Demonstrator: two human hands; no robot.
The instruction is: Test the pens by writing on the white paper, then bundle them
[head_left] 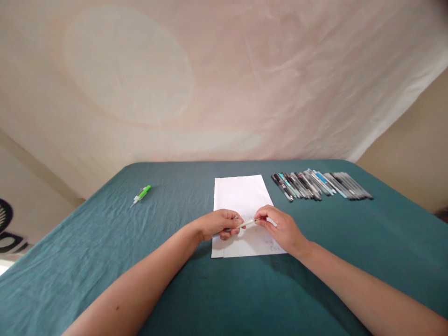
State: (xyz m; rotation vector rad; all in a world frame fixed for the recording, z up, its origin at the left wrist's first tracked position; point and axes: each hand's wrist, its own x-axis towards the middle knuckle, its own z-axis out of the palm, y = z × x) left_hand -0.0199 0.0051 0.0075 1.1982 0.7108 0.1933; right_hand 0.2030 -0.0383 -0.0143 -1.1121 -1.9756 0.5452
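A slim white pen (248, 223) is held between my two hands, a little above the white paper (241, 191). My left hand (223, 224) is closed round one end of it. The fingertips of my right hand (278, 228) pinch its other end, where a small dark tip shows. Whether that end is a tip or a cap I cannot tell. Faint scribbles mark the paper near my right wrist. The paper looks like a stack of sheets, with a second edge along its left side.
Several pens (301, 184) lie side by side in a row at the back right. A green and white pen-like thing (142, 193) lies alone on the left. A dark green cloth (168, 196) covers the table, and a pale fabric sheet (224, 79) hangs behind it.
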